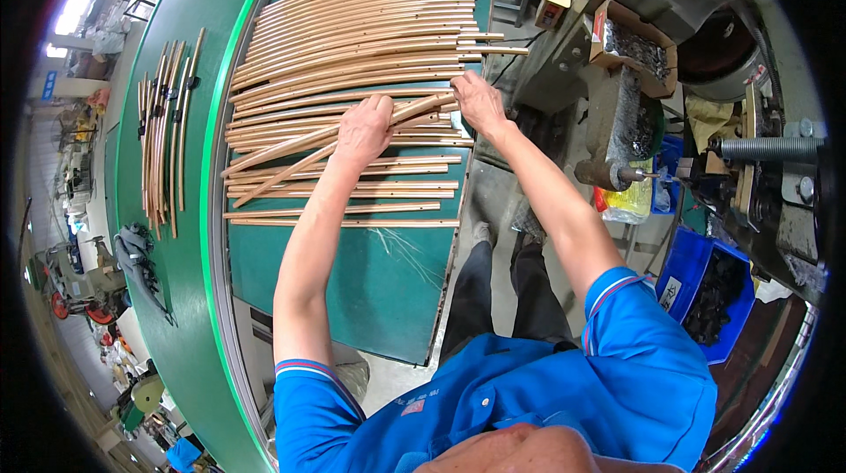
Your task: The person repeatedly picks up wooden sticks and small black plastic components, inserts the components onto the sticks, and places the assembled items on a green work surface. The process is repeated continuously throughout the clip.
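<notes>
Both hands are on a few long, thin copper-coloured tubes (421, 107), lifted at a slant above others like them. My left hand (365, 128) is closed around them near the middle. At their right ends, the fingers of my right hand (478, 105) are closed; part of the grip is hidden. Beyond the hands, many similar tubes (361, 19) lie side by side on a green tabletop (352, 275), some marked with small dark holes. Nearer to me, several more tubes (388, 185) lie in loose rows.
On the left, a green conveyor belt (176, 297) carries a bundle of tubes with black fittings (167, 107) and a grey glove (141, 266). To the right stand a machine with a spring (767, 150), a cardboard box of small metal parts (634, 46) and a blue bin of black parts (709, 297).
</notes>
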Demonstrator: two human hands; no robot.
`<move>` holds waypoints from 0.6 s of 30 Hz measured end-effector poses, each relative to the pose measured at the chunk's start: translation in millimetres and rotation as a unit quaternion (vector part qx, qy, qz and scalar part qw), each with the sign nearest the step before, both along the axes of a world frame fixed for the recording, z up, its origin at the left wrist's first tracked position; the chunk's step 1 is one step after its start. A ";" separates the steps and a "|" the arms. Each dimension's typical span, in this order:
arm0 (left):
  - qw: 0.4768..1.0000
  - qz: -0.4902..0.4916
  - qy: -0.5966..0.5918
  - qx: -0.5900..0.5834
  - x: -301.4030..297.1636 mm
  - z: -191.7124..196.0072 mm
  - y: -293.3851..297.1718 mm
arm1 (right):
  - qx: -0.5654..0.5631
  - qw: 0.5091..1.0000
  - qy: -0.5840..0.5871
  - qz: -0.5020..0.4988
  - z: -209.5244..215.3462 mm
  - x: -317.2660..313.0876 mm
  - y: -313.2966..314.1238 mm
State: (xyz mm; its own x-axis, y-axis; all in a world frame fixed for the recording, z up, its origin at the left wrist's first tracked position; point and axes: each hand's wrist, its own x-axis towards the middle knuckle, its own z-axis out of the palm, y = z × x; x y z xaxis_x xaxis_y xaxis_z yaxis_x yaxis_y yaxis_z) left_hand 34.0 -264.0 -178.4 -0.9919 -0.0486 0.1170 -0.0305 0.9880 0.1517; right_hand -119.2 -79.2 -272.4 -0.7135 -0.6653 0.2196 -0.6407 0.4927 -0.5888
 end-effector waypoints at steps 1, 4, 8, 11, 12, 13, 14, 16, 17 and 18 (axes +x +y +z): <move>1.000 -0.009 -0.010 0.005 -1.2 2.6 0.7 | 0.006 1.000 0.016 0.016 -2.0 0.1 -0.2; 0.999 -0.018 -0.011 -0.026 -1.9 -3.8 1.3 | 0.004 0.998 0.039 0.045 6.0 3.2 0.7; 0.999 -0.040 -0.027 -0.022 -2.4 -2.8 2.9 | -0.166 0.951 -0.261 0.013 17.2 14.4 12.4; 0.995 -0.041 -0.081 0.042 4.6 1.2 0.7 | -0.175 0.783 -0.586 0.110 37.2 32.6 36.9; 0.993 -0.026 -0.101 0.061 7.7 -1.6 0.6 | -0.199 0.738 -0.634 0.116 42.8 35.6 40.5; 0.989 -0.010 -0.120 0.080 10.5 -5.2 -0.1 | -0.186 0.727 -0.647 0.132 39.6 32.5 41.6; 0.990 -0.020 -0.116 0.075 10.7 -6.6 1.0 | -0.173 0.716 -0.660 0.146 40.3 27.8 42.8; 0.995 -0.028 -0.075 0.059 15.8 -7.8 3.2 | -0.151 0.730 -0.645 0.168 42.2 18.9 43.2; 0.997 -0.037 -0.054 0.050 15.3 -5.4 7.3 | -0.104 0.794 -0.567 0.192 21.5 0.7 42.1; 0.998 -0.039 -0.025 0.040 17.4 -6.2 8.8 | -0.108 0.906 -0.392 0.118 10.3 -9.1 36.8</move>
